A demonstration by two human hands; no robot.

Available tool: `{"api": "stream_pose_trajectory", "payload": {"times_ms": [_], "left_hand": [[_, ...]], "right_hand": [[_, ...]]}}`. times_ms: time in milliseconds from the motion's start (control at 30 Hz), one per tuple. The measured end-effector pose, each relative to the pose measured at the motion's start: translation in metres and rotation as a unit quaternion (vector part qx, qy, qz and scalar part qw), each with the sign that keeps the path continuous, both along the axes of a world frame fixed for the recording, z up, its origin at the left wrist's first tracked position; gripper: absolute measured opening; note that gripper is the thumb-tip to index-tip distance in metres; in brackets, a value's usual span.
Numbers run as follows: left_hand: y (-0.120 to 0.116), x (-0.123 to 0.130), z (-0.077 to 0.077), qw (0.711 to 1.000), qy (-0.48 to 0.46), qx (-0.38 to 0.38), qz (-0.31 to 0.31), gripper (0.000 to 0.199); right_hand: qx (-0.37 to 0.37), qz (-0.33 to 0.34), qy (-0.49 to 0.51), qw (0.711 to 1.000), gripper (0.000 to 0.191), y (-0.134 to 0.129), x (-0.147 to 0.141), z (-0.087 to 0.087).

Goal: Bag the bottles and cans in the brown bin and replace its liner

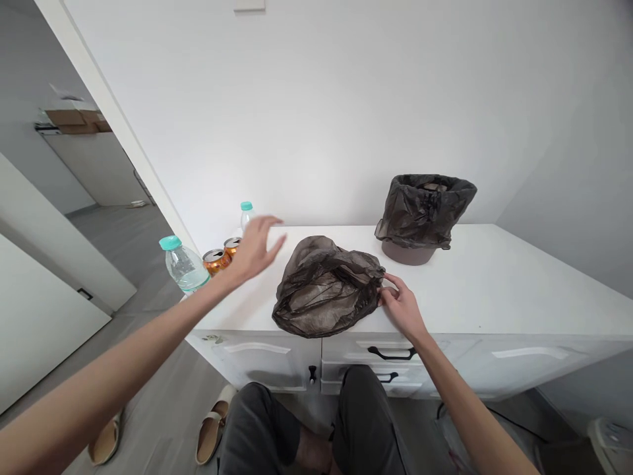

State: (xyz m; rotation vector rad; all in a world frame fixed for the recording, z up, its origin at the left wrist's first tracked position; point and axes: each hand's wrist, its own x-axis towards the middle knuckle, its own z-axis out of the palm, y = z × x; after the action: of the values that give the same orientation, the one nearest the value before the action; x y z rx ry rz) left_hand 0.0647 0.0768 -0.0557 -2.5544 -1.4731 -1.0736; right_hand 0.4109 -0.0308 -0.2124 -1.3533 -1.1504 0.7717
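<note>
A dark translucent plastic bag [321,303] lies with its mouth spread open on the white cabinet top. My right hand [400,305] pinches the bag's gathered right edge between thumb and fingers. My left hand [254,247], slightly blurred, is raised over the cabinet to the left of the bag, fingers apart and holding nothing. Just beyond that hand are two orange drink cans [216,261] and a clear bottle with a teal cap [246,212], partly hidden by the hand. A larger clear bottle [185,266] with a teal cap stands at the left edge.
A brown bin [408,253] lined with a dark bag stands at the back right against the wall. Below the white cabinet top [494,290] are drawers with black handles [392,353]. Sandals [210,435] lie on the floor, and a doorway opens at left.
</note>
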Motion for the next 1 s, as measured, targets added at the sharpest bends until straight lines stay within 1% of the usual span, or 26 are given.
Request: {"api": "stream_pose_trajectory", "payload": {"times_ms": [100, 167, 200, 233, 267, 333, 367, 433, 500, 567, 600, 633, 667, 700, 767, 800, 833, 867, 900, 933, 967, 1000], "left_hand": [[-0.039, 0.020, -0.034, 0.998, 0.050, -0.020, -0.045, 0.074], [-0.056, 0.027, -0.052, 0.993, 0.093, -0.032, -0.060, 0.079], [-0.061, 0.029, -0.059, 0.991, 0.114, -0.035, -0.057, 0.077], [-0.064, 0.028, -0.062, 0.990, 0.131, -0.035, -0.049, 0.071], [-0.065, 0.027, -0.064, 0.988, 0.142, -0.033, -0.040, 0.060], [-0.065, 0.023, -0.060, 0.989, 0.141, -0.026, -0.035, 0.034], [-0.065, 0.021, -0.055, 0.991, 0.125, -0.022, -0.040, 0.027], [-0.070, 0.017, -0.043, 0.996, 0.071, -0.018, -0.060, 0.026], [-0.082, 0.015, -0.029, 0.997, 0.005, -0.022, -0.074, 0.028], [-0.102, 0.015, -0.016, 0.995, -0.040, -0.028, -0.086, 0.028], [-0.114, 0.015, -0.011, 0.993, -0.050, -0.032, -0.098, 0.028], [-0.128, 0.015, -0.007, 0.991, -0.054, -0.036, -0.120, 0.027], [-0.141, 0.015, -0.003, 0.986, -0.049, -0.043, -0.156, 0.026], [-0.153, 0.015, 0.000, 0.977, -0.037, -0.056, -0.204, 0.024], [-0.173, 0.014, 0.005, 0.949, -0.013, -0.097, -0.298, 0.024], [-0.180, 0.013, 0.005, 0.939, -0.015, -0.115, -0.323, 0.027], [-0.182, 0.011, 0.005, 0.938, -0.035, -0.125, -0.321, 0.031], [-0.182, 0.010, 0.003, 0.947, -0.071, -0.122, -0.289, 0.036], [-0.178, 0.007, 0.000, 0.959, -0.121, -0.108, -0.231, 0.042], [-0.172, 0.004, -0.004, 0.968, -0.174, -0.089, -0.158, 0.047], [-0.163, 0.000, -0.010, 0.970, -0.215, -0.077, -0.083, 0.050], [-0.153, -0.005, -0.017, 0.968, -0.237, -0.081, -0.018, 0.050]], "right_hand": [[-0.005, -0.004, 0.011, 1.000, 0.069, -0.005, -0.003, 0.007], [-0.012, -0.011, 0.015, 1.000, 0.071, -0.012, -0.004, 0.014], [-0.014, -0.013, 0.011, 1.000, 0.070, -0.017, -0.004, 0.018], [-0.013, -0.016, 0.003, 1.000, 0.069, -0.022, -0.003, 0.022], [-0.011, -0.018, -0.008, 1.000, 0.067, -0.028, -0.001, 0.027], [-0.001, -0.022, -0.038, 0.999, 0.063, -0.041, 0.004, 0.037], [0.007, -0.023, -0.055, 0.998, 0.061, -0.047, 0.007, 0.042], [0.036, -0.030, -0.095, 0.994, 0.055, -0.062, 0.011, 0.053], [0.085, -0.063, -0.149, 0.983, 0.048, -0.080, 0.010, 0.062], [0.141, -0.117, -0.212, 0.960, 0.041, -0.100, 0.002, 0.069], [0.164, -0.133, -0.243, 0.947, 0.038, -0.110, -0.004, 0.070], [0.183, -0.129, -0.273, 0.936, 0.036, -0.120, -0.011, 0.070], [0.197, -0.100, -0.301, 0.928, 0.035, -0.129, -0.019, 0.069], [0.206, -0.054, -0.330, 0.919, 0.036, -0.136, -0.026, 0.067], [0.213, 0.055, -0.386, 0.896, 0.042, -0.144, -0.039, 0.061], [0.213, 0.097, -0.410, 0.882, 0.045, -0.145, -0.044, 0.057], [0.211, 0.123, -0.429, 0.870, 0.047, -0.142, -0.048, 0.054], [0.206, 0.137, -0.442, 0.862, 0.048, -0.138, -0.051, 0.051], [0.198, 0.142, -0.448, 0.860, 0.048, -0.132, -0.052, 0.048], [0.186, 0.141, -0.450, 0.862, 0.046, -0.124, -0.053, 0.046], [0.173, 0.138, -0.451, 0.865, 0.043, -0.116, -0.053, 0.044], [0.158, 0.136, -0.450, 0.868, 0.039, -0.108, -0.053, 0.042]]}}
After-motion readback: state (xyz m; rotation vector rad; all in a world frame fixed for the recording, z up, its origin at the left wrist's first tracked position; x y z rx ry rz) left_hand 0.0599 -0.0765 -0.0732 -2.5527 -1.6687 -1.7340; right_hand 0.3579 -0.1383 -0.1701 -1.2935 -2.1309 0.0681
